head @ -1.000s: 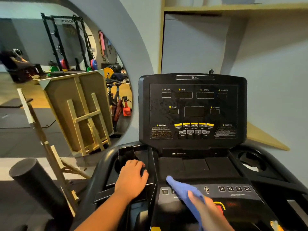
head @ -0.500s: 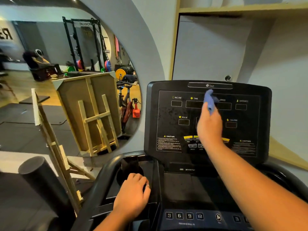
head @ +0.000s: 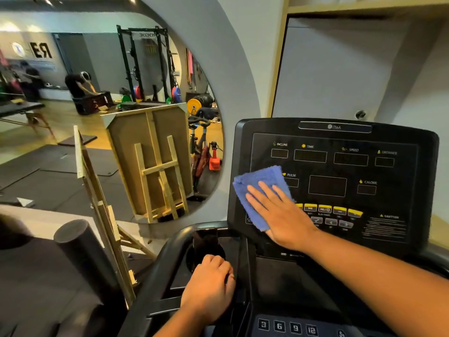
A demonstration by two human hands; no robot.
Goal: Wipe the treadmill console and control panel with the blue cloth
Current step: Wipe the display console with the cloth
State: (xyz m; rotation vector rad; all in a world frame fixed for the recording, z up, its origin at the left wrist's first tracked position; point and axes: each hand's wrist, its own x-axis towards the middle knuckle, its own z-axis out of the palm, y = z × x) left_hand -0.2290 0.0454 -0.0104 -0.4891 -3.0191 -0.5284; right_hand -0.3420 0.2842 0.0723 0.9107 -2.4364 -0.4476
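Observation:
The black treadmill console [head: 398,190] stands upright ahead, with dark display windows and a row of yellow buttons. My right hand [head: 279,212] lies flat on the blue cloth [head: 257,186], pressing it against the console's lower left part, beside the PULSE label. The cloth covers the left caution text. My left hand [head: 209,293] rests curled on the left side of the tray, next to the cup holder [head: 206,249]. The lower control panel [head: 286,327] with number keys shows at the bottom edge.
A large rounded mirror [head: 97,117] fills the wall on the left, reflecting gym racks, weight plates and people. A wooden easel [head: 102,215] and a black foam roller [head: 82,251] stand left of the treadmill. A grey wall rises behind the console.
My right hand has moved from the console's upper middle to its lower left and now lies flat with the cloth spread out. The view has shifted up and left. My left hand has stayed put.

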